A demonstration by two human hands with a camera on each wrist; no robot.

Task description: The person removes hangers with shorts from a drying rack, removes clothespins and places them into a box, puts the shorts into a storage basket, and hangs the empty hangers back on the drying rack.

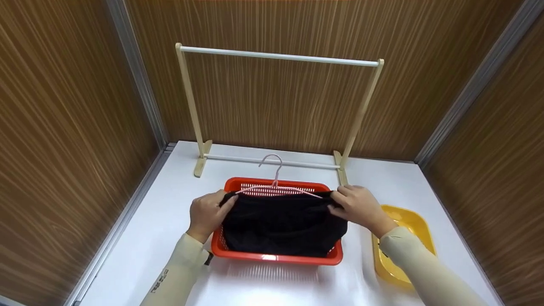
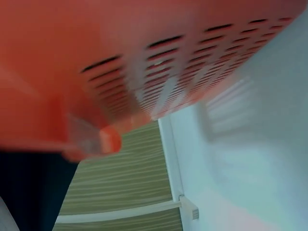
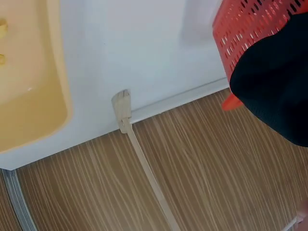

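A black cloth garment (image 1: 284, 225) hangs over the red basket (image 1: 276, 257), and a pink hanger (image 1: 275, 182) lies along its upper edge with the hook pointing up. My left hand (image 1: 208, 214) pinches the garment's upper left corner beside one end of the hanger. At the opposite corner, my right hand (image 1: 355, 206) grips the cloth near the hanger's other end. In the right wrist view the dark cloth (image 3: 274, 77) drapes over the basket's side. The left wrist view is mostly filled by the basket's perforated wall (image 2: 159, 62).
Behind the basket stands a rack with wooden posts and a white top bar (image 1: 276, 55). A yellow bin (image 1: 389, 270) sits on the white table (image 1: 140, 255) at the right, partly under my right forearm. Wood-patterned panels (image 1: 280, 106) enclose the back and sides.
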